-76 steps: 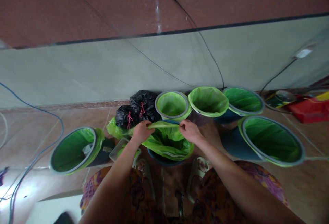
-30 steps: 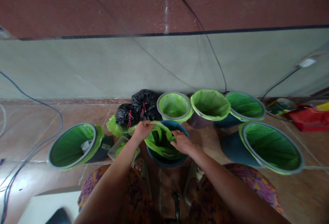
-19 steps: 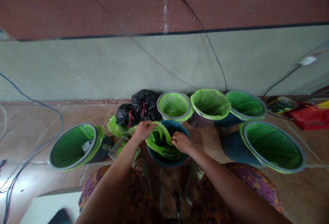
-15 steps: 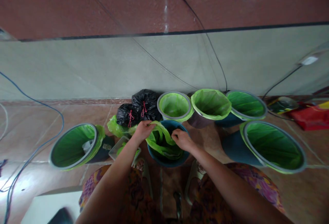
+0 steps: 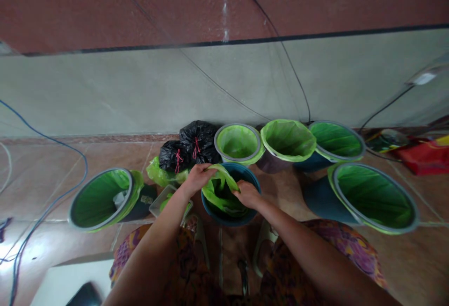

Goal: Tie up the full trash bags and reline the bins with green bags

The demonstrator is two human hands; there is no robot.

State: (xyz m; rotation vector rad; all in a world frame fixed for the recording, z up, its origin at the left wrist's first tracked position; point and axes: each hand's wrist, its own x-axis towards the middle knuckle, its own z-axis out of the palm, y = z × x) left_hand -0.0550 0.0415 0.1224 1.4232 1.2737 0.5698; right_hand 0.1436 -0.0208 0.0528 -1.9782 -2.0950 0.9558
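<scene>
A blue bin (image 5: pixel 252 180) stands on the floor between my feet. Inside its mouth hangs a bright green bin bag (image 5: pixel 220 198), its upper edge loose and partly folded. My left hand (image 5: pixel 199 177) pinches that edge at the bin's back left rim. On the right, my right hand (image 5: pixel 248 193) is closed on another part of the same edge, its fingertips partly hidden in the folds. The bag's edge stretches between both hands, above the opening. Beside my left forearm lies a clear plastic tray (image 5: pixel 159 203) with green bags in it.
Two tied black rubbish bags (image 5: pixel 198 140) rest by the wall. Bins lined in green stand behind and to both sides, including a left bin (image 5: pixel 101 198) with white paper inside and a right bin (image 5: pixel 375 196). A blue cable (image 5: pixel 52 140) crosses the left floor.
My right hand has shifted slightly left and now grips the bag's edge more closely. The edge is drawn tighter between my hands. My left hand stays near the same place.
</scene>
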